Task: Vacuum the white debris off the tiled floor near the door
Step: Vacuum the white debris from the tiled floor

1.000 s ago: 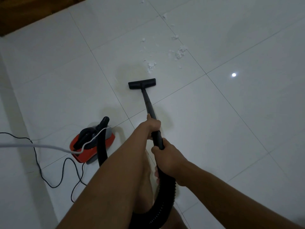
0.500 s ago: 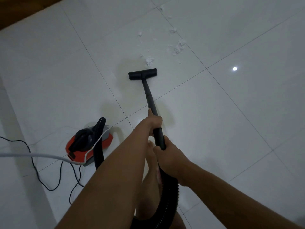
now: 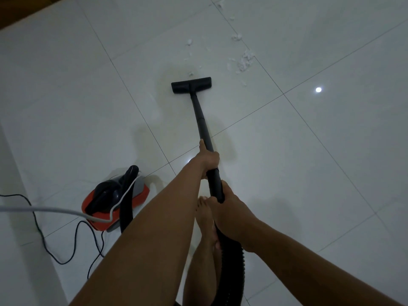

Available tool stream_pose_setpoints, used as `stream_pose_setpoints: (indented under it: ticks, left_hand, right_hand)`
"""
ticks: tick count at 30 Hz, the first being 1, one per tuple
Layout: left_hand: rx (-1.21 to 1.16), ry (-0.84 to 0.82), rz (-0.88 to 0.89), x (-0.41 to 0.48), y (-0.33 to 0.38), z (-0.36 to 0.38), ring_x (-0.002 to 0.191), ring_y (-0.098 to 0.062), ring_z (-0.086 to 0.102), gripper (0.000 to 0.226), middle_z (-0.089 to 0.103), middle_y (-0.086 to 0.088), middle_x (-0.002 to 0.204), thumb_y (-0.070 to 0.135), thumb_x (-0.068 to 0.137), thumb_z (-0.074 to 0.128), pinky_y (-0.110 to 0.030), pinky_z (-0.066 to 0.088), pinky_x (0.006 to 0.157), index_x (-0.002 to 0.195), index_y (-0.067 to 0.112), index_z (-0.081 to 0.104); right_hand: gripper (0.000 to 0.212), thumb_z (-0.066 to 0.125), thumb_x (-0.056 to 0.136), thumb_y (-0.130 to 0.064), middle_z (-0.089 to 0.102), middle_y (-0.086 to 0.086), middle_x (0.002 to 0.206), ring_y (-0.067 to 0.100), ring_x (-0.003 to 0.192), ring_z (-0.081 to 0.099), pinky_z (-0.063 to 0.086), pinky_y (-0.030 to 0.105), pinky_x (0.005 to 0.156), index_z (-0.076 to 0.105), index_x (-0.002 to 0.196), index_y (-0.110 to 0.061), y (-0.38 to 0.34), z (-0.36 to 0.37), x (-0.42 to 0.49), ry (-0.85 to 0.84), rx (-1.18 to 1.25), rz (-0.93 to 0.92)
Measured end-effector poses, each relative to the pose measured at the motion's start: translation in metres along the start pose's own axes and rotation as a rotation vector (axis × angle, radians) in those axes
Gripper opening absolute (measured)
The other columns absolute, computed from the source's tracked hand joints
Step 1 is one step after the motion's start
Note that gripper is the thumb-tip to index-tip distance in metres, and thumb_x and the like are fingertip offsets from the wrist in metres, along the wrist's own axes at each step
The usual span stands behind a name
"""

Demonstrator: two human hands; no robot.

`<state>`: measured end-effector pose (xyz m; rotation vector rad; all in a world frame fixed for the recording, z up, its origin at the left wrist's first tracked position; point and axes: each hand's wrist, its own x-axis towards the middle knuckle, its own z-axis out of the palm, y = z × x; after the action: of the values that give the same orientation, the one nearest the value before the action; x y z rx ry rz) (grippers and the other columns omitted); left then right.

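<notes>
A black vacuum wand (image 3: 202, 120) slopes from my hands down to its flat floor nozzle (image 3: 191, 85), which rests on the white tiled floor (image 3: 309, 162). My left hand (image 3: 208, 159) grips the wand partway up; my right hand (image 3: 229, 215) grips it lower, where the ribbed black hose (image 3: 231, 272) begins. White debris (image 3: 244, 61) lies scattered beyond the nozzle to its right, with a small fleck (image 3: 190, 74) just ahead of the nozzle and more crumbs (image 3: 189, 41) farther back.
The red and black vacuum body (image 3: 114, 204) sits on the floor to my left, with a black power cord (image 3: 46, 244) looping beside it and a white cable (image 3: 44, 209) crossing over it. My bare foot (image 3: 205, 219) stands under the wand. Dark wood (image 3: 22, 7) shows at the top left corner.
The nozzle has moved forward over the clump of debris that lay in front of it; that clump is gone from view. Both hands stayed on the wand.
</notes>
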<state>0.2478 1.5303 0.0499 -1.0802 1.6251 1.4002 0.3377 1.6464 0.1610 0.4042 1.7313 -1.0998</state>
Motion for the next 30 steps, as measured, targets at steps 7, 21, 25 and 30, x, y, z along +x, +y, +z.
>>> stream_pose_setpoints:
  ticks: [7, 21, 25, 30]
  left_hand:
    - [0.017, 0.013, 0.018, 0.02, 0.028, -0.011, 0.077, -0.019, 0.055, 0.081, 0.053, -0.014, 0.129, 0.017, 0.104, 0.04, -0.034, 0.049, 0.054, 0.155, 0.043, -0.019]
    - [0.006, 0.031, 0.056, 0.07, 0.072, -0.04, 0.093, -0.025, 0.057, 0.083, 0.048, -0.012, 0.139, 0.017, 0.104, 0.042, -0.039, 0.054, 0.074, 0.155, 0.042, -0.019]
    - [0.012, 0.033, 0.056, 0.084, 0.089, -0.052, 0.096, -0.027, 0.057, 0.083, 0.047, -0.014, 0.142, 0.018, 0.105, 0.041, -0.04, 0.055, 0.078, 0.155, 0.043, -0.02]
    - [0.019, 0.036, 0.065, 0.1, 0.111, -0.066, 0.095, -0.025, 0.055, 0.081, 0.045, -0.013, 0.144, 0.019, 0.105, 0.04, -0.033, 0.05, 0.062, 0.155, 0.042, -0.02]
  right_hand:
    - [0.056, 0.043, 0.11, -0.028, 0.055, -0.002, 0.093, 0.008, 0.061, 0.056, 0.037, 0.008, 0.032, 0.02, 0.16, -0.034, -0.026, -0.01, 0.021, -0.019, -0.01, -0.004]
    - [0.047, 0.042, 0.109, -0.025, 0.058, 0.006, 0.087, 0.006, 0.042, 0.053, 0.04, 0.011, 0.035, 0.028, 0.153, -0.033, -0.072, -0.014, 0.078, -0.027, -0.044, -0.019]
    - [0.049, 0.042, 0.108, -0.024, 0.057, 0.006, 0.087, 0.006, 0.047, 0.053, 0.038, 0.01, 0.034, 0.027, 0.154, -0.033, -0.089, -0.016, 0.092, -0.03, -0.061, -0.031]
    - [0.051, 0.041, 0.108, -0.026, 0.058, 0.007, 0.089, 0.007, 0.045, 0.054, 0.042, 0.012, 0.037, 0.024, 0.155, -0.036, -0.11, -0.016, 0.115, -0.034, -0.061, -0.024]
